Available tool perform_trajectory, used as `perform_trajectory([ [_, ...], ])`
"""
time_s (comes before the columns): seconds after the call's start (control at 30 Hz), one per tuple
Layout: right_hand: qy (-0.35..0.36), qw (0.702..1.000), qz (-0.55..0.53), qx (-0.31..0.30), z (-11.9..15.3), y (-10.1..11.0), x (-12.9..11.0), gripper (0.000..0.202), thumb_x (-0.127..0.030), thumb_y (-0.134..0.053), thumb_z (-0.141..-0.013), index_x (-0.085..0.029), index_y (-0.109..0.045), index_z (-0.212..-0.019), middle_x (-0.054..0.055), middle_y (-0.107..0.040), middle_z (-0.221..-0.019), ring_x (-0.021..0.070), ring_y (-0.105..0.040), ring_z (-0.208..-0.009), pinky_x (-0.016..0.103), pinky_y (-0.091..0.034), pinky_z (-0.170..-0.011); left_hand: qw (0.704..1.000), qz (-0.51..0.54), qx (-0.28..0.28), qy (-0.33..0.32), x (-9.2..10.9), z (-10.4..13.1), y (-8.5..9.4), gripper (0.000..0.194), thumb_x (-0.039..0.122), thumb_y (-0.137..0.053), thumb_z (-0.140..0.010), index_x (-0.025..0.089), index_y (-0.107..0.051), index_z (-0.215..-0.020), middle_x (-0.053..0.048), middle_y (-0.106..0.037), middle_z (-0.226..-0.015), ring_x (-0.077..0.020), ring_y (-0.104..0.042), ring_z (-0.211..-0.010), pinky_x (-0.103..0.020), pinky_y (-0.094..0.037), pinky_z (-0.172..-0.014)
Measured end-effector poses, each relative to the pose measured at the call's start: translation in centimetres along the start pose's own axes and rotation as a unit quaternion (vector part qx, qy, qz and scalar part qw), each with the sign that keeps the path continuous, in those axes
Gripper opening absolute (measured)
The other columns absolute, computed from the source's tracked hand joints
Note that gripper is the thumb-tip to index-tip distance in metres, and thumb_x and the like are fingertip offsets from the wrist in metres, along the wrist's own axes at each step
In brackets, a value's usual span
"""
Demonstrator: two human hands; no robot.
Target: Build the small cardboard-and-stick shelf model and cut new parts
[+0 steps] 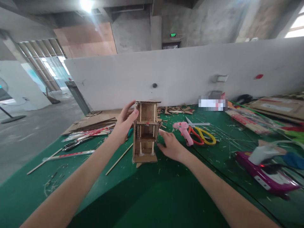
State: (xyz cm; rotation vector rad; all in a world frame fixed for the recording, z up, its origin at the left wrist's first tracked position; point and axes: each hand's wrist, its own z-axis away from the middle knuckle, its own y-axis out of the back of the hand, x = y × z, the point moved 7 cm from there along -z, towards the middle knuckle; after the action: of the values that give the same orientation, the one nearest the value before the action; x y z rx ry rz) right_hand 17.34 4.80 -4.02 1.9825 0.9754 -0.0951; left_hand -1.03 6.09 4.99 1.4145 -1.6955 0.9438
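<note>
Cardboard tower [147, 138], three open tiers, upright btwn a person's hands at a green table [142, 196].
L hand [124, 123] grasps the upper left edge, thumb in front, other fingers partly hidden behind; R hand [172, 145] has bent fingers at the right edge, lower down, but can't tell if they grip or merely touch. Whether the base bears on the table is also unclear. Best handling, by our judgement: L grip firm but light, as corrugated walls could crush; R fingers on the outer wall, clear of thin wooden posts [155, 113] & the whitish, glue-like blobs at their feet. Pink glue gun [186, 133] lies just beyond R hand, nr. scissors [207, 136]; its tip, poss. hot, deserves a wide berth.
</note>
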Motion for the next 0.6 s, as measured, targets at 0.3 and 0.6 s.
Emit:
perform_trajectory([
  [0.3,-0.021,0.997,0.066,-0.039,0.5,-1.4,-0.4,0.013,-0.019,-0.050,-0.081,-0.023,-0.060,-0.072,0.010,-0.065,-0.071,0.0259,-0.064,-0.057,0.040,-0.051,-0.052,0.999,0.014,0.004,0.029,-0.7,0.0,0.4,0.050,0.047,-0.065,-0.080,0.032,-0.052,-0.126,-0.004,-0.067,-0.112,-0.0220,-0.066,-0.093,-0.033,-0.055,-0.074],
  [0.6,-0.130,0.950,-0.233,0.161,-1.9,5.5,-0.9,0.013,-0.035,-0.039,-0.093,-0.024,-0.046,-0.097,0.008,-0.066,-0.091,0.0212,-0.068,-0.064,0.035,-0.055,-0.047,0.999,0.018,-0.001,0.040,-0.7,0.1,0.5,0.051,0.043,-0.067,-0.080,0.035,-0.051,-0.127,-0.004,-0.061,-0.115,-0.0211,-0.061,-0.100,-0.028,-0.053,-0.074],
])
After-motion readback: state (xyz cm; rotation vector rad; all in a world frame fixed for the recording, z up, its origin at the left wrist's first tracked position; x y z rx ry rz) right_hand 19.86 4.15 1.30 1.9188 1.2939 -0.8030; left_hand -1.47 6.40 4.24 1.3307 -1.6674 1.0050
